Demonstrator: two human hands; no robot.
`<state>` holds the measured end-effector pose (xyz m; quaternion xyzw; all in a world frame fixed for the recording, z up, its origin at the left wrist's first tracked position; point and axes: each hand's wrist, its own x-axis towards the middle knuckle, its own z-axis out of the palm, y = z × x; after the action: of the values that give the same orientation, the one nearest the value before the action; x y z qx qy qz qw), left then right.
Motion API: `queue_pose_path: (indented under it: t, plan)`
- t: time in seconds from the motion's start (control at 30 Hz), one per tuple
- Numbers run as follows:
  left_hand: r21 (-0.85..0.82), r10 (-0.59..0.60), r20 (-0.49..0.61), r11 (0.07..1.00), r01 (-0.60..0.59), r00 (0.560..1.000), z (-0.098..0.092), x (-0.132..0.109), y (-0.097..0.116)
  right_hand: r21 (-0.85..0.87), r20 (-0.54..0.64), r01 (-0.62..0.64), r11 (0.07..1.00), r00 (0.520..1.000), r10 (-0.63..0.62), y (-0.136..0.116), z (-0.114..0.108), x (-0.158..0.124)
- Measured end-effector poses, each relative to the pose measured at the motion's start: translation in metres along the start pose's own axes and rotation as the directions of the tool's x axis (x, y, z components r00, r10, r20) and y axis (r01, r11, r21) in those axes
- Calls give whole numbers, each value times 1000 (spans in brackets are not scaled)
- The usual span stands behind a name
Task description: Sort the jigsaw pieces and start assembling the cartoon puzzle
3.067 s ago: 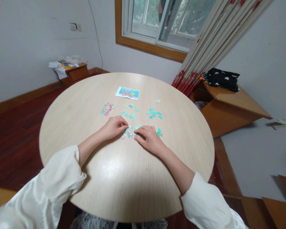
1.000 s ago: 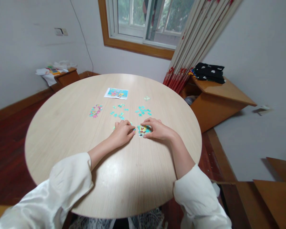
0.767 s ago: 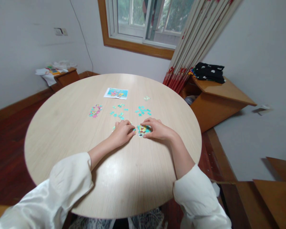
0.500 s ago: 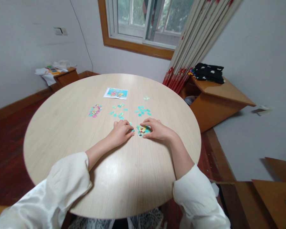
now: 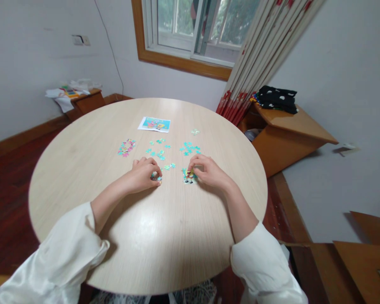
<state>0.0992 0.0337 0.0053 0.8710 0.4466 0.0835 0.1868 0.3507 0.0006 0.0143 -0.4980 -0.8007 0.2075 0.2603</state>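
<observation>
On the round wooden table [image 5: 129,236], my right hand [image 5: 210,171] rests its curled fingers on a joined puzzle section [image 5: 189,176] with a yellow cartoon figure. My left hand [image 5: 144,174] curves its thumb and fingers around a small group of puzzle pieces [image 5: 158,178], partly hidden by the fingers. A few loose pieces [image 5: 170,167] lie between the hands. Beyond them are teal pieces [image 5: 190,148], a scattered teal group [image 5: 158,153] and a pink pile [image 5: 126,147].
A printed reference picture [image 5: 155,124] lies at the table's far side, with pale pieces [image 5: 195,132] to its right. A wooden cabinet [image 5: 297,139] holding dark cloth [image 5: 278,99] stands beyond the right edge; a small stand [image 5: 88,103] is back left.
My left hand has moved left, away from the yellow-figure section, uncovering pieces between the hands. My right hand's fingers have drawn closer together over that section.
</observation>
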Motion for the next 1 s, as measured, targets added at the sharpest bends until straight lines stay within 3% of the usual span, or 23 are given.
queue_pose_path:
  t: [0.37,0.57,0.7,0.87,1.0]
  plan:
    - [26,-28,153,999,25,988,-11,-3,3,-43,78,5,999,997,-1,5,12,3]
    - [14,-32,178,999,30,984,-15,-4,3,-35,77,-2,999,997,5,7,12,2]
    - [-38,-55,99,998,59,994,-19,0,-3,-39,78,7,999,997,-4,8,12,3]
    - [-158,-225,-123,966,205,966,-24,6,-16,-22,44,2,1000,999,-1,8,14,4]
    - [-199,-265,-127,951,237,956,-27,5,-21,-31,63,1,1000,998,1,7,18,4]
